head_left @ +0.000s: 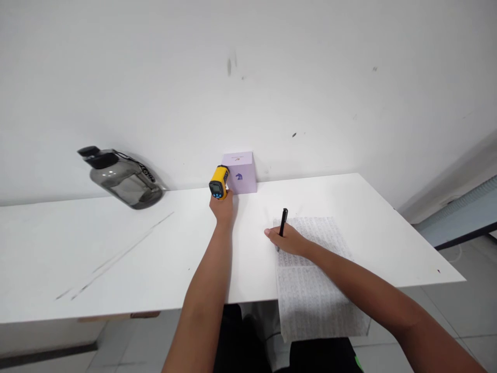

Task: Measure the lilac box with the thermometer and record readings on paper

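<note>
My left hand (222, 208) is wrapped round the handle of a yellow and black infrared thermometer (219, 182), whose small screen and blue buttons face me. Right behind it stands a lilac box (244, 178) with a dark blue emblem, against the wall. A black pen (283, 220) sits upright in my right hand (290, 240), which rests on a sheet of paper (310, 295) covered in dense rows of writing. The pen's tip is mostly hidden by my fingers. Part of the paper hangs over the table's front edge.
A grey see-through water bottle (126, 181) with a black cap and strap stands at the back left of the white table (116, 259). Behind the table rises a white wall (330, 93) with a few dark marks. Tiled floor (473, 305) shows past the right edge.
</note>
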`<action>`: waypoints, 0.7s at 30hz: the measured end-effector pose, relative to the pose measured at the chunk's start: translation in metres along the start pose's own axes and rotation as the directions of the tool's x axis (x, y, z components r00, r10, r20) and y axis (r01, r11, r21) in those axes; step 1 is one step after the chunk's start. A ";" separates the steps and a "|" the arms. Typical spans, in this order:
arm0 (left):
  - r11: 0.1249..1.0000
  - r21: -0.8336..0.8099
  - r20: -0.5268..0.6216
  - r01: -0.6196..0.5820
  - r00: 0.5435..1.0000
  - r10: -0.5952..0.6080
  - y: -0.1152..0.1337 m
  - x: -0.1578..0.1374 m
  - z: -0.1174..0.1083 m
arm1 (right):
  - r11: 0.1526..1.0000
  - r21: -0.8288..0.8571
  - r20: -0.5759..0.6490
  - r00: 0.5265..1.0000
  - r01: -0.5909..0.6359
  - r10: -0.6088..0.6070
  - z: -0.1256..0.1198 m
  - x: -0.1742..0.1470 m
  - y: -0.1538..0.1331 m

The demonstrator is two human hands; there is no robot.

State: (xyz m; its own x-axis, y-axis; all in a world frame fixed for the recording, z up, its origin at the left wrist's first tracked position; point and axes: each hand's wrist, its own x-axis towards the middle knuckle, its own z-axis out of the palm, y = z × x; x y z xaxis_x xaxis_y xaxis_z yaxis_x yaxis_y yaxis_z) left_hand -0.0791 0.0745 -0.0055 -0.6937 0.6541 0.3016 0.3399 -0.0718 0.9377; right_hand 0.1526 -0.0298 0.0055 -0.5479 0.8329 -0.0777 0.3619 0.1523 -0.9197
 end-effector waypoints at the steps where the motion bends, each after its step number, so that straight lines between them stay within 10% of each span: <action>1: 1.000 -0.006 0.006 0.012 1.000 -0.012 0.000 0.000 0.000 | 1.000 0.001 -0.001 1.000 0.002 -0.002 0.000 0.000 0.000; 10: 0.802 0.497 0.209 -0.331 0.943 0.260 0.009 -0.008 -0.011 | 0.994 0.095 -0.071 0.996 0.058 -0.051 -0.001 0.003 0.003; 21: 0.736 0.561 0.227 -0.380 0.925 0.305 0.007 -0.008 -0.013 | 0.993 0.111 -0.068 0.997 0.030 -0.023 0.000 0.005 0.004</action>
State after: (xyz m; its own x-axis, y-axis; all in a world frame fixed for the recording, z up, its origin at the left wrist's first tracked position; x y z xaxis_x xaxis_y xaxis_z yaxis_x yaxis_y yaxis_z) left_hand -0.0791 0.0591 0.0004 -0.3939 0.7542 0.5253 0.8698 0.1211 0.4783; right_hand 0.1514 -0.0253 0.0020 -0.5031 0.8637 -0.0303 0.2593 0.1174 -0.9586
